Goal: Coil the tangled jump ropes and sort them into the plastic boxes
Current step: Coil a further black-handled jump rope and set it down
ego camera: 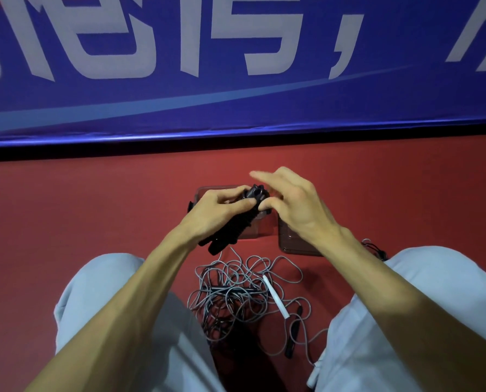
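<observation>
The black jump rope [230, 233], wound into 1 bundle, is held over the 2 plastic boxes [292, 244], clenched by the left hand [213, 210], probably so the coil cannot unwind. The right hand [295, 205] is released, its thumb touching the coil end. The grey tangled rope [236, 292] lies on the red floor [94, 207] below.

Floor [66, 210] is a flat dull red, kinda dim lighting overall. Along the far edge there's a big blue banner [236, 108] with huge pale grey lettering [236, 38], dark strip underneath.
</observation>
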### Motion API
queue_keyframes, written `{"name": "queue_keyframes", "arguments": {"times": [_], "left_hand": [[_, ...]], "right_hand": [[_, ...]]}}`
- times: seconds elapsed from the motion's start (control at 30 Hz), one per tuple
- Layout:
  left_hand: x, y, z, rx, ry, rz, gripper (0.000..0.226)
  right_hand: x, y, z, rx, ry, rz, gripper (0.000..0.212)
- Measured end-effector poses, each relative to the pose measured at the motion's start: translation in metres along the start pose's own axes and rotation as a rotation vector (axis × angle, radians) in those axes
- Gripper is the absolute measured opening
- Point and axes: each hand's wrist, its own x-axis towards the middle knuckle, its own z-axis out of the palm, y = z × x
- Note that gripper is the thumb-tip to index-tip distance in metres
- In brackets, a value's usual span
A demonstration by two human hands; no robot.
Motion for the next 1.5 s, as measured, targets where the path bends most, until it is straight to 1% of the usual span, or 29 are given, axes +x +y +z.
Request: {"name": "queue_keyframes", "arguments": {"times": [0.07,0.17,0.23,0.3,0.37,0.43,0.5,0.57,0.6,0.67,0.73,0.8,0.83,0.87,0.93,0.97,1.03,1.13,1.27,1.4,1.5], "left_hand": [[0.000,-0.003,-0.003,0.102,-0.043,0.016,0.020],[0.003,-0.008,-0.005,0.183,-0.045,0.041,0.023],[0.007,-0.014,-0.008,0.330,-0.009,0.071,0.025],[0.012,-0.021,-0.012,0.584,0.034,0.112,0.033],[0.015,-0.028,-0.013,0.799,0.022,0.134,0.037],[0.016,-0.033,-0.011,0.887,-0.010,0.128,0.040],[0.018,-0.036,-0.010,0.900,-0.010,0.128,0.046],[0.020,-0.036,-0.010,0.830,-0.004,0.123,0.049],[0.019,-0.034,-0.009,0.772,-0.013,0.116,0.046],[0.018,-0.033,-0.009,0.656,-0.023,0.119,0.033],[0.015,-0.028,-0.007,0.452,-0.037,0.116,0.021],[0.012,-0.022,-0.006,0.204,-0.061,0.098,0.021],[0.010,-0.019,-0.004,0.111,-0.059,0.074,0.024],[0.009,-0.016,-0.003,0.029,-0.048,0.049,0.027],[0.009,-0.013,0.000,-0.104,-0.022,0.012,0.026],[0.011,-0.013,0.001,-0.150,-0.019,-0.001,0.025],[0.013,-0.015,0.002,-0.219,-0.011,-0.044,0.029],[0.016,-0.015,0.002,-0.266,0.013,-0.091,0.040],[0.019,-0.018,0.012,-0.261,0.036,-0.097,0.042],[0.025,-0.018,0.027,-0.287,0.097,-0.111,0.037],[0.029,-0.019,0.040,-0.280,0.093,-0.152,0.033]], "right_hand": [[-0.002,0.001,0.004,-0.016,-0.042,-0.024,0.043],[-0.001,-0.003,0.004,0.008,-0.056,0.088,0.031],[-0.002,-0.006,0.003,-0.017,-0.093,0.142,0.026],[-0.002,-0.006,0.005,-0.059,-0.195,0.187,0.027],[-0.002,-0.005,0.004,-0.096,-0.341,0.243,0.028],[-0.002,-0.005,0.000,-0.145,-0.441,0.259,0.024],[-0.001,-0.005,-0.004,-0.149,-0.459,0.269,0.019],[0.000,-0.002,-0.006,-0.097,-0.427,0.281,0.019],[0.000,-0.001,-0.007,-0.064,-0.406,0.278,0.022],[0.001,0.002,-0.008,0.001,-0.350,0.266,0.030],[0.003,0.002,-0.011,0.084,-0.273,0.284,0.033],[0.005,0.000,-0.014,0.180,-0.176,0.327,0.026],[0.007,-0.001,-0.015,0.282,-0.116,0.384,0.022],[0.008,-0.002,-0.015,0.443,-0.056,0.470,0.020],[0.010,-0.004,-0.012,0.726,0.036,0.650,0.019],[0.011,-0.004,-0.010,0.808,0.069,0.707,0.018],[0.013,-0.004,-0.009,0.929,0.107,0.777,0.016],[0.015,0.001,-0.008,1.024,0.136,0.830,0.019],[0.013,0.013,-0.003,1.118,0.211,0.928,0.010],[0.008,0.020,-0.004,1.051,0.228,0.950,0.012],[0.004,0.025,-0.009,0.949,0.220,0.954,0.013]]}}
